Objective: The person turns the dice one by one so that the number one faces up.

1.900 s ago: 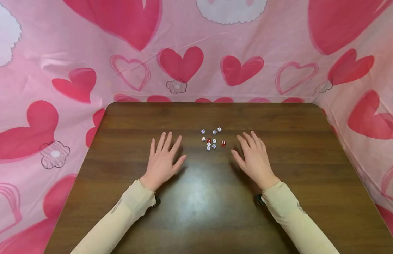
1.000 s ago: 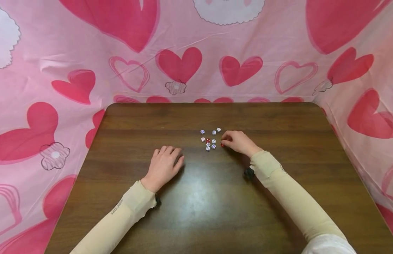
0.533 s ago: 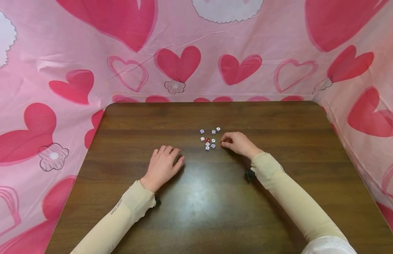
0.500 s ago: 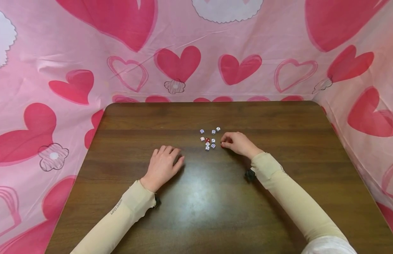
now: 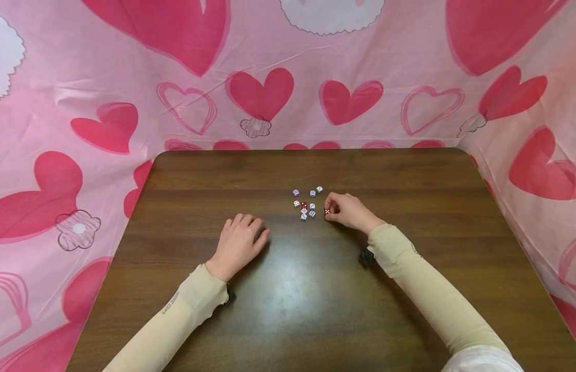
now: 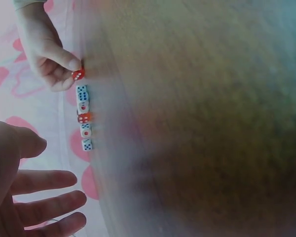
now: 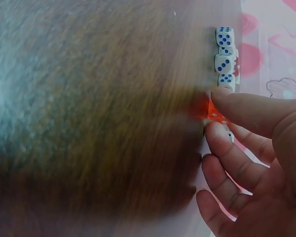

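Note:
My right hand (image 5: 350, 211) pinches a red die (image 5: 327, 212) with white pips between thumb and fingertips, just right of the other dice. The right wrist view shows the same red die (image 7: 217, 114) partly covered by the thumb. Several white dice (image 5: 312, 214) lie in a loose cluster, and a second red die (image 5: 304, 205) sits among them, partly behind a white one. My left hand (image 5: 238, 242) rests to the left of the cluster, fingers loosely bent and holding nothing. In the left wrist view its fingers (image 6: 49, 202) are spread apart.
The dice lie on a dark brown wooden table (image 5: 288, 289) with rounded far corners. Pink cloth (image 5: 269, 41) printed with hearts hangs behind the table and along both sides. Dark bands (image 5: 367, 257) show under the sleeve cuffs.
My right hand has moved left from beside the cluster, taken the outer red die and turned it to another face. My left hand has drawn back slightly, its fingers bending.

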{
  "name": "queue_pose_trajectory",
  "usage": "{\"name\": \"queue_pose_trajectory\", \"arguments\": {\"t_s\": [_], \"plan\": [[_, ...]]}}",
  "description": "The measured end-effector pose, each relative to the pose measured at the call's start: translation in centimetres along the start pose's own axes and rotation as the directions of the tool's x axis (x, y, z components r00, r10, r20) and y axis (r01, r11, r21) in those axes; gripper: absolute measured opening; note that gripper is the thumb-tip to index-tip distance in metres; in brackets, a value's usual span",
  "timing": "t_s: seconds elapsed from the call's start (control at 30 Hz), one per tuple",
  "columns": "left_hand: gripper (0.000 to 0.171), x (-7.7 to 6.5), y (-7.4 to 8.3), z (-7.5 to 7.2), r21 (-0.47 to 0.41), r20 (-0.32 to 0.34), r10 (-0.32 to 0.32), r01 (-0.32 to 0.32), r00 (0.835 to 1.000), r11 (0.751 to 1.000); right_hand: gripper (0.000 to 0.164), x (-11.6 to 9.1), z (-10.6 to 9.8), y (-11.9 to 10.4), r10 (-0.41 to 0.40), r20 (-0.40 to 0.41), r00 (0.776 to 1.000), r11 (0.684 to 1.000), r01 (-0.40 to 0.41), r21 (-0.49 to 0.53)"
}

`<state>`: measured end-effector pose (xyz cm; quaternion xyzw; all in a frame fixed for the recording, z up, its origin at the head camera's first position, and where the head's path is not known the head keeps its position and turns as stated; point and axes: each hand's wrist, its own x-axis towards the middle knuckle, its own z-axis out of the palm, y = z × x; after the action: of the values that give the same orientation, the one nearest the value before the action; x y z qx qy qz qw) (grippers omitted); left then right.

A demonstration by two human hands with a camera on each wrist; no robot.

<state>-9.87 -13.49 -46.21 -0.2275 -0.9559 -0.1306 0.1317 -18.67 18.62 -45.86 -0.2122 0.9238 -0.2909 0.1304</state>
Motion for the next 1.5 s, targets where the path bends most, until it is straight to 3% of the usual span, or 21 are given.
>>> {"name": "queue_pose_trajectory", "arguments": {"t_s": [0.53,0.77,1.0,1.5], "plan": [[0.025,0.2,-0.1,-0.3,-0.008,0.059,-0.036,0.036,0.998,0.999,0.013,0.1,-0.3,0.0,-0.011,0.042,0.999,1.0,0.012,-0.011],[0.024,0.3,0.0,-0.2,-0.009,0.028,-0.016,0.016,0.999,1.0,0.014,0.2,-0.1,0.4,0.007,0.044,0.999,1.0,-0.007,-0.015],[0.023,0.3,-0.1,0.0,-0.008,0.041,-0.02,0.021,0.999,1.0,0.015,-0.2,-0.1,0.4,0.011,0.042,0.999,1.0,-0.01,-0.002],[0.021,0.2,0.4,0.2,-0.04,0.059,-0.014,0.016,0.998,0.999,0.014,-2.1,1.2,-0.8,-0.066,0.121,0.99,0.997,0.06,0.053]]}}
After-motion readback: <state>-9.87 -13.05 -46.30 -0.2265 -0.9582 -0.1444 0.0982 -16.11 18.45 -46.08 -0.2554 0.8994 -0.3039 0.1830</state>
